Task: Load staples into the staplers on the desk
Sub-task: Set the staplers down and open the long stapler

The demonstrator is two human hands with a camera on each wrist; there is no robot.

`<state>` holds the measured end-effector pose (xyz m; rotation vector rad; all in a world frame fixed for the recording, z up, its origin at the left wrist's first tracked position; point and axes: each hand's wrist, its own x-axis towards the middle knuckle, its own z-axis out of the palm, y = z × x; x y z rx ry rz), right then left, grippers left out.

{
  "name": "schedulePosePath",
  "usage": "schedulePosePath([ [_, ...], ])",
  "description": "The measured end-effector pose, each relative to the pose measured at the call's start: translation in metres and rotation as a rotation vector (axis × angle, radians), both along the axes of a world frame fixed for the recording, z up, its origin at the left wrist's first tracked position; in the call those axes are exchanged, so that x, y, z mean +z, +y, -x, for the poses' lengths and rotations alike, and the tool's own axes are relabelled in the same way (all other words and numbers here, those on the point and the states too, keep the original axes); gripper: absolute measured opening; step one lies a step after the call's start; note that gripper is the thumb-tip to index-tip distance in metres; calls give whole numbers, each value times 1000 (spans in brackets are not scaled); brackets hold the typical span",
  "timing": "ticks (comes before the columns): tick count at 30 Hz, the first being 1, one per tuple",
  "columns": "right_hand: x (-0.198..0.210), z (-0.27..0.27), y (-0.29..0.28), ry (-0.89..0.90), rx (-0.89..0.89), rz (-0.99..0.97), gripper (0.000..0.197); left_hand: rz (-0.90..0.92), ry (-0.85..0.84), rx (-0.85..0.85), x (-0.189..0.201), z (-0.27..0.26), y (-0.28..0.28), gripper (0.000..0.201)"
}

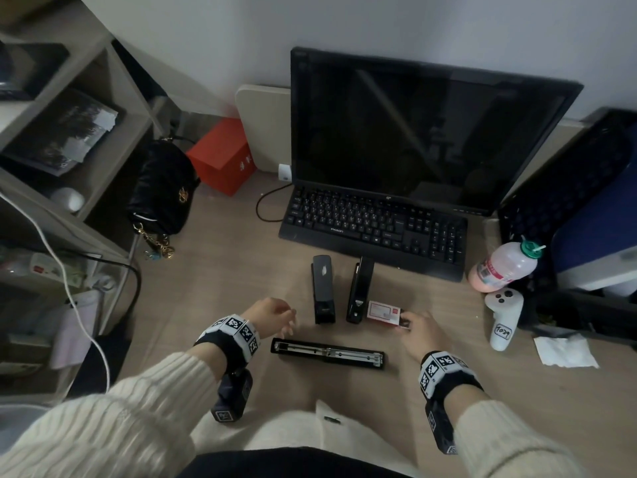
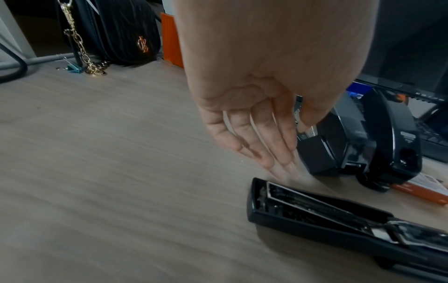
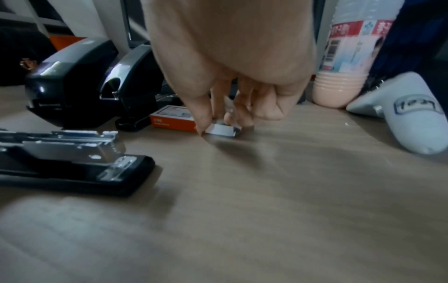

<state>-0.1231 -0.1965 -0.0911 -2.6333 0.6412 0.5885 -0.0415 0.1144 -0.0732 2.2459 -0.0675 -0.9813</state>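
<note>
Metal and brittle-looking, the staple strip [image 3: 221, 130] I am pinching by its long sides in my right hand [image 1: 418, 331] beside the staple box [image 1: 384, 311] near the desk [image 1: 220, 270] front edge probably snaps if bent, while my left hand [image 1: 272, 315] is hovering slack, empty, by the opened stapler [image 1: 327, 353].

Bare table [image 1: 220, 291] lies left; opened stapler [image 1: 327, 353] blocks the front, two staplers [image 1: 324, 291] and keyboard [image 1: 375, 229] wall off behind.

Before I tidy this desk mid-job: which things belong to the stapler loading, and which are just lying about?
Part of the job:
- opened stapler
- two closed staplers
- staple box
- staple strip, pinched by the right hand
- left hand, holding nothing

Lying about:
- keyboard
- monitor
- drink bottle
- white controller
- black handbag
- red box
- tissue
</note>
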Motion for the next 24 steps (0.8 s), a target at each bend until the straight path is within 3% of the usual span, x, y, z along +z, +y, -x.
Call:
schedulePosePath([
  [4, 3, -7, 0, 62, 57, 55, 19, 4, 13, 0, -1, 0, -1, 28],
  [8, 1, -6, -4, 97, 91, 48, 22, 3, 23, -1, 0, 1, -3, 28],
  [17, 3, 9, -9, -71, -60, -94, 20, 29, 49, 36, -5, 1, -6, 24],
  [21, 11, 15, -6, -181, -161, -194, 12, -119, -49, -94, -7, 5, -8, 21],
  [24, 13, 18, 0, -222, -173, -348, 18, -169, -89, -152, -8, 10, -7, 35],
])
